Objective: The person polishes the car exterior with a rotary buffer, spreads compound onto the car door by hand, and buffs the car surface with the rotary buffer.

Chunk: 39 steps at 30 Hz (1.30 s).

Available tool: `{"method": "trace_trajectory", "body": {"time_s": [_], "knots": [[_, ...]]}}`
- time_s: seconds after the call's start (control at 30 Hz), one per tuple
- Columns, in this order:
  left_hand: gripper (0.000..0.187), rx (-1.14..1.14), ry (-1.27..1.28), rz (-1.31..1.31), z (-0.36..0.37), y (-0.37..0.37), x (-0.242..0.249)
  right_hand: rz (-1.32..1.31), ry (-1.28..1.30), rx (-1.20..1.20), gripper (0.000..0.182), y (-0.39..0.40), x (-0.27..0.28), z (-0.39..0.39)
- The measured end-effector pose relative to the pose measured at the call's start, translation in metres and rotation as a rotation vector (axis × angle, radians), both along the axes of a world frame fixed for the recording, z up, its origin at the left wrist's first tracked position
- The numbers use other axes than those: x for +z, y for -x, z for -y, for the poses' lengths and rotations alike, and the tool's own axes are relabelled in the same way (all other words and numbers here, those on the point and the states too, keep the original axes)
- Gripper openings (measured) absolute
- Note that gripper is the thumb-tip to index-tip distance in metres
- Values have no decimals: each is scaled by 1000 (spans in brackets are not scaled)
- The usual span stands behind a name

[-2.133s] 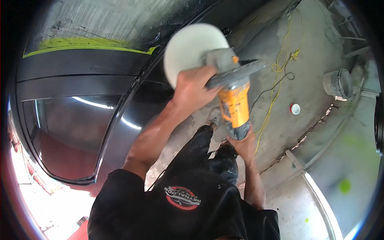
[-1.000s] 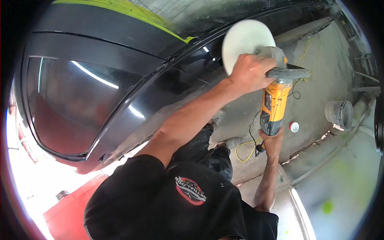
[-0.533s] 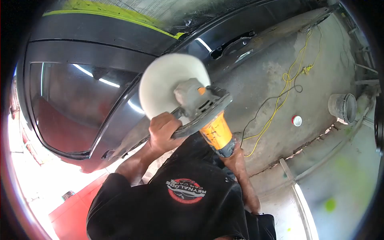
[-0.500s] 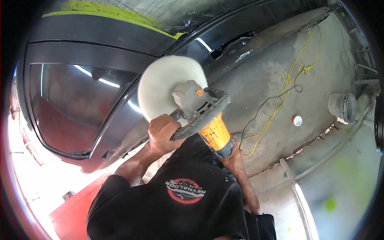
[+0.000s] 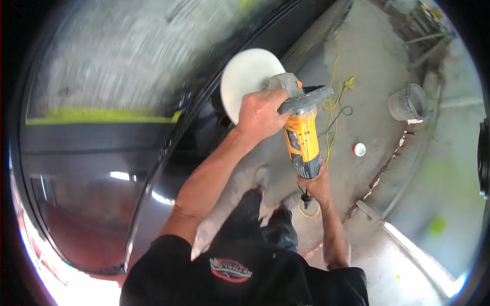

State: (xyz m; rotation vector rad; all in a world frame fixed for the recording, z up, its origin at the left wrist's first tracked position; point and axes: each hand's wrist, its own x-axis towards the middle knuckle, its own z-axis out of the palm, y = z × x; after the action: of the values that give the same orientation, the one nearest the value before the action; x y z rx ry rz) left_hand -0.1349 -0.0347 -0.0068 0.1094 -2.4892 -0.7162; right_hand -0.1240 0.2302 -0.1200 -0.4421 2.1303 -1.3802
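Observation:
A yellow and grey electric polisher (image 5: 302, 135) with a wide white round pad (image 5: 249, 76) is held in front of my body in both hands. My left hand (image 5: 261, 115) wraps round its black loop handle (image 5: 314, 98), close behind the pad. Lower down, my right hand (image 5: 318, 182) grips the dark rear end of the tool, where the cord comes out. The pad faces the side of a glossy black car (image 5: 189, 140) and overlaps its edge in this view; the pad's working face is hidden.
Yellow-green tape (image 5: 102, 116) borders the car's streaky, dusty glass (image 5: 112, 61). A yellow cord (image 5: 333, 140) trails over the concrete floor. To the right are a red and white tub (image 5: 359, 149) and a grey bucket (image 5: 408, 103) near the wall.
The polisher has moved right and slightly up in the view, with both hands still on it. The camera view has shifted, showing more dusty glass and my legs.

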Motion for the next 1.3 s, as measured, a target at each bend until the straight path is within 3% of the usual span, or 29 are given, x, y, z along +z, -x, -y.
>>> {"method": "trace_trajectory", "body": {"time_s": [0.13, 0.2, 0.27, 0.37, 0.47, 0.63, 0.87, 1.3], "knots": [[22, -45, -10, 11, 11, 65, 0, 43, -88, -155, 68, 31, -3, 19], [23, -60, 31, 43, 14, 68, 7, 25, 13, -154, 71, 27, -18, 21], [25, -56, 71, 13, 9, 40, -1, -19, -40, -126, 74, 9, -3, 7], [27, 48, 109, 122, 1, -43, 7, 108, -96, -31, 76, -37, 1, -3], [21, 64, 192, 61, -8, -128, 24, 193, -156, 116, 83, -82, 21, -10], [21, 201, 128, 139, -24, -194, 50, 139, -179, 265, 90, -125, 25, -15], [20, 76, 83, 33, -11, -129, 42, 158, -158, 100, 87, -85, 45, -11], [20, -7, -30, -36, 5, 26, 14, 31, -51, -36, 70, 21, 14, -3]]}}
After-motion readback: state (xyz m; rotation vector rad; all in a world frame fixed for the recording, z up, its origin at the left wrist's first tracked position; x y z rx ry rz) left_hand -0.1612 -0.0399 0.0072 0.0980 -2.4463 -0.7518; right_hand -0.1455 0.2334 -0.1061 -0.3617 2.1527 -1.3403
